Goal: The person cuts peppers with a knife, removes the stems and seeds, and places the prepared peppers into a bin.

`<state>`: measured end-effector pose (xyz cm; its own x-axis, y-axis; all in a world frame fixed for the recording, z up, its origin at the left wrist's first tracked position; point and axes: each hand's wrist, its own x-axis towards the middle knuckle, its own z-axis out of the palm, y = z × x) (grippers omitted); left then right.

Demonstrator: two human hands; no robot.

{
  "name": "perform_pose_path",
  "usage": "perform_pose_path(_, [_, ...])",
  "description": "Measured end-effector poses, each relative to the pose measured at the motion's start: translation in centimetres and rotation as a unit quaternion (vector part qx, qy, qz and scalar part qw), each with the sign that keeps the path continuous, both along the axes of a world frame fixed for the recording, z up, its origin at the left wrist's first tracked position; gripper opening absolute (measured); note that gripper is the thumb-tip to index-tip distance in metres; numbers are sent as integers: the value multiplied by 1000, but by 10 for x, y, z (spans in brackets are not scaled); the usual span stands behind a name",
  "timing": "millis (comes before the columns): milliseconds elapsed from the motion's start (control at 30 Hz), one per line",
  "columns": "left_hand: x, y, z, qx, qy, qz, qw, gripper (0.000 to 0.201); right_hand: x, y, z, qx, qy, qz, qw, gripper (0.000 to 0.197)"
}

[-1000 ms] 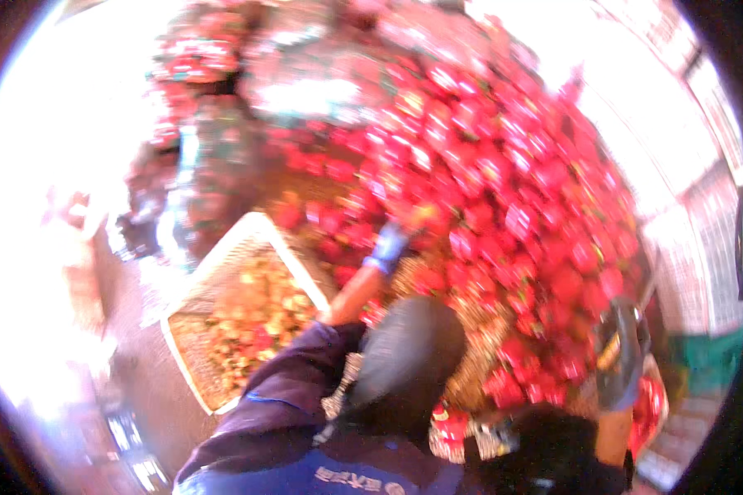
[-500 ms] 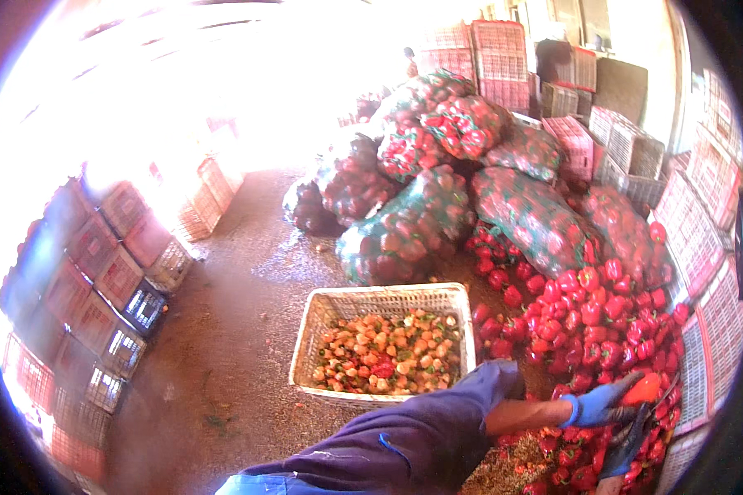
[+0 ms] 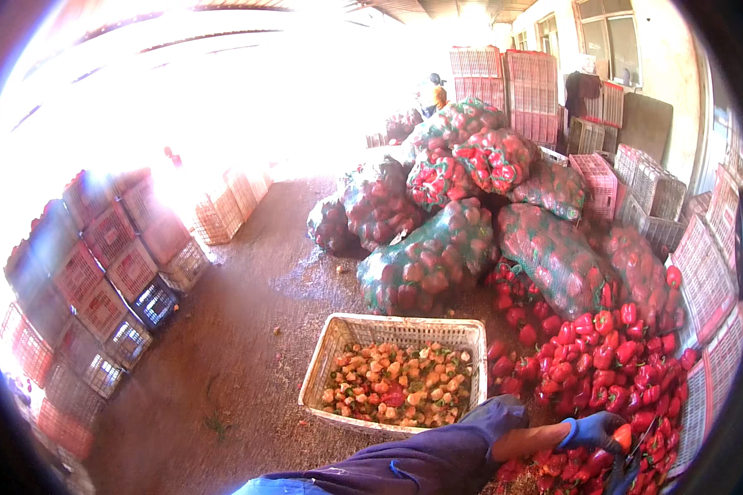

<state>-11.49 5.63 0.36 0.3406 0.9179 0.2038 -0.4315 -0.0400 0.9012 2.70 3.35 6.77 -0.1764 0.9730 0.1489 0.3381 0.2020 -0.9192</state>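
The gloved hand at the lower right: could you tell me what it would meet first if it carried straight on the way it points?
The blue-gloved hand, already holding a red pepper, points rightward into the loose pile of red peppers; it would likely meet those first, though depth is unclear.

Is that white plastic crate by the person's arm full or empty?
Partly full: the white plastic lattice crate stands upright and holds a layer of mixed peppers over its bottom, well below the rim.
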Motion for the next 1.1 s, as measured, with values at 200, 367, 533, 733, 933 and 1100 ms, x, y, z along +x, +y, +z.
perform_pose_path(200, [-15, -5, -1, 12, -13, -19, 1000, 55, -23, 4, 3, -12, -8, 27, 1000, 48])
perform_pose_path(367, [-19, -1, -10, 53, 43, 106, 992, 57, -28, 3, 1, 1, -11, 30, 999, 48])
perform_pose_path(533, [-48, 9, 37, 159, 296, 217, 916, 75, 56, 7, -29, 121, -57, 28, 991, 48])
perform_pose_path(733, [-56, 0, 37, 86, 22, 150, 985, 83, 45, -5, -16, 181, -52, 82, 979, 42])
perform_pose_path(933, [-38, -4, 46, 80, 10, 118, 990, 93, 68, -33, 9, -23, -1, 143, 989, 45])
perform_pose_path(1100, [-41, -14, 54, 70, -21, 89, 993, 91, 68, -42, 11, -116, 40, 204, 971, 50])
